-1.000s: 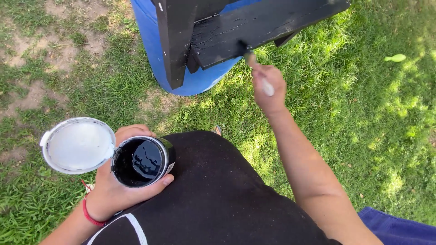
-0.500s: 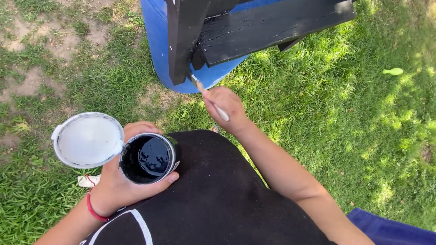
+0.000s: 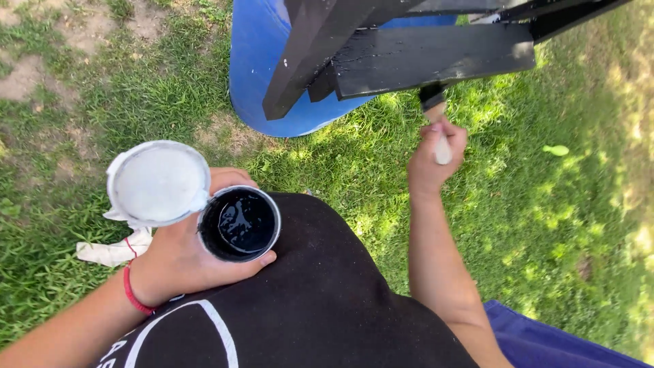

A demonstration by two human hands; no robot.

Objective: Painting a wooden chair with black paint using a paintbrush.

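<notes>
My left hand [image 3: 184,255] holds an open can of black paint [image 3: 239,223] against my body, with its white lid [image 3: 160,181] hanging off to the left. My right hand [image 3: 434,153] grips a paintbrush [image 3: 437,119] by its pale handle, bristles up, touching the lower edge of a wet black-painted wooden board [image 3: 436,58]. That board belongs to a black wooden piece [image 3: 313,51] resting on a blue barrel [image 3: 262,65].
Grass with bare dirt patches [image 3: 20,75] lies all around. A white rag [image 3: 112,249] sits on the grass under my left wrist. Blue cloth [image 3: 545,341] lies at the lower right. A pale leaf [image 3: 556,150] rests on the grass at right.
My right hand moved the brush from the left end of the black wood, near the upright, back to the right under the board's lower edge. The can stayed in my left hand.
</notes>
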